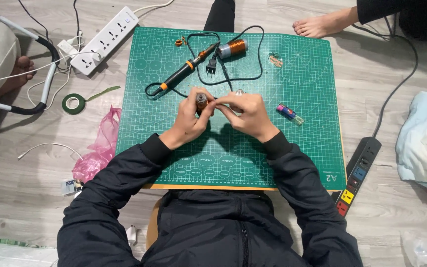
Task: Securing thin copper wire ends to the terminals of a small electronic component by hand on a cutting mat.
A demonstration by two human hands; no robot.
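Copper-wound small coil [201, 101] is gripped in the closed left hand [190, 121] mid-mat [297, 163], its fine wire seemingly pinched by the right hand [245, 113] for steadiness.

A single head-worn camera looks steeply down, fairly near, over the green cutting mat [292, 148] on the floor.

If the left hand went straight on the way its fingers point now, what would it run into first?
The left hand points up and slightly right, gripping a small copper-wound coil. Straight on, it would likely first meet the black cord of the soldering iron, though height above the green cutting mat is unclear.
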